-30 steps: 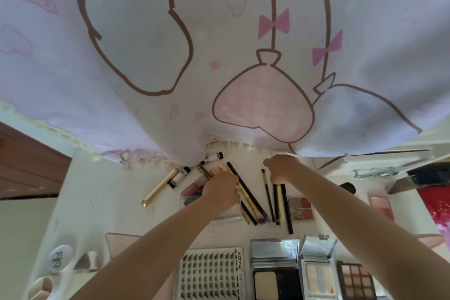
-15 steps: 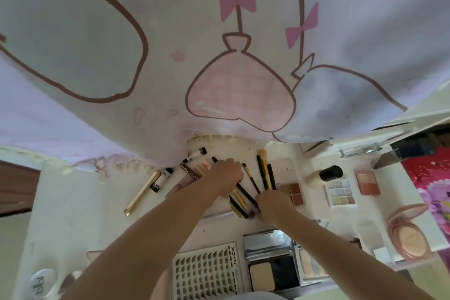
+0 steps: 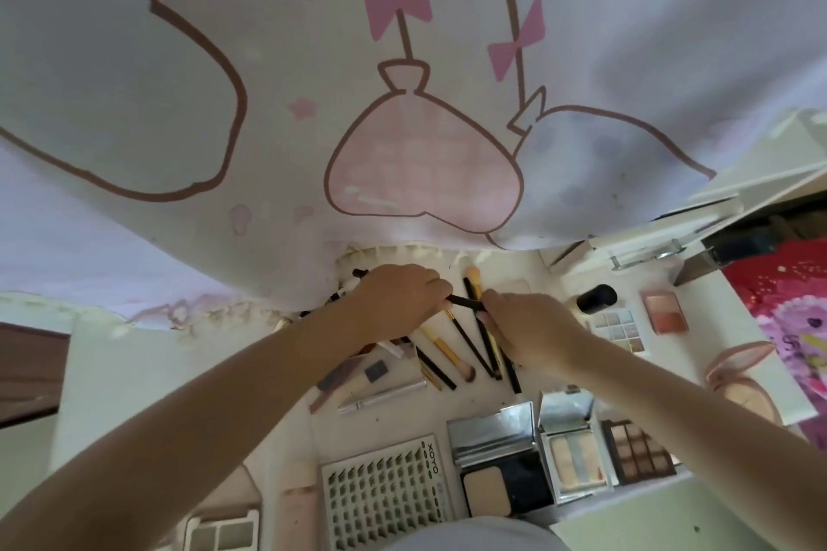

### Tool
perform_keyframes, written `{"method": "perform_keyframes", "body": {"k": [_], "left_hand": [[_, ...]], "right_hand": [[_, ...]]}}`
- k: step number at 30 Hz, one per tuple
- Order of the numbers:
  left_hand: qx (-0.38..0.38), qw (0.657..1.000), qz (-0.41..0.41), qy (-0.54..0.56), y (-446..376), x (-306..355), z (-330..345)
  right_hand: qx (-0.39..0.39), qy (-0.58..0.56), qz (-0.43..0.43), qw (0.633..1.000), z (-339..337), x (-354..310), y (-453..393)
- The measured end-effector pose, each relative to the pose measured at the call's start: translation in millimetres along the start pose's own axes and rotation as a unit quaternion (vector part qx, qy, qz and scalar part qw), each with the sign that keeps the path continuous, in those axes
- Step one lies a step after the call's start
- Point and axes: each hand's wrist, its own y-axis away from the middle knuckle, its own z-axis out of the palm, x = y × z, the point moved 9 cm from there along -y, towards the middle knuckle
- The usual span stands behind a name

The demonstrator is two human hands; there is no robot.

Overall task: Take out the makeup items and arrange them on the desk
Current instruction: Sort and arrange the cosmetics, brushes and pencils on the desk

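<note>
A thin black makeup pencil (image 3: pixel 465 302) is held level between my two hands above a spread of brushes. My left hand (image 3: pixel 400 298) grips its left end with curled fingers; my right hand (image 3: pixel 528 329) pinches its right end. Below them several brushes and pencils (image 3: pixel 452 351) lie fanned on the white desk (image 3: pixel 147 376). Open powder compacts (image 3: pixel 496 468) and eyeshadow palettes (image 3: pixel 637 452) stand in a row near me, beside a false-lash tray (image 3: pixel 387 494).
A large cartoon-print curtain (image 3: pixel 402 81) hangs over the desk's far side. A black cap (image 3: pixel 597 298), a pastel palette (image 3: pixel 620 331), a blush pan (image 3: pixel 664 311) and a round pink compact (image 3: pixel 740 376) lie at the right. More cases sit at the near left.
The camera has tilted down slightly. My right hand rose from the brush tips to meet my left hand, and both now hold one black pencil between them.
</note>
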Motion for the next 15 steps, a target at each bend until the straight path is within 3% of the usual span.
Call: {"method": "perform_keyframes", "body": {"k": [6, 12, 15], "left_hand": [[-0.048, 0.996, -0.059, 0.056, 20, -1, -3], [-0.073, 0.979, -0.108, 0.159, 35, -2, -12], [-0.07, 0.986, -0.129, 0.08, 40, 2, -25]], "right_hand": [[-0.002, 0.073, -0.067, 0.995, -13, -17, -4], [0.047, 0.089, -0.07, 0.993, -27, -27, 2], [0.005, -0.007, -0.025, 1.0, -30, -25, 1]]}}
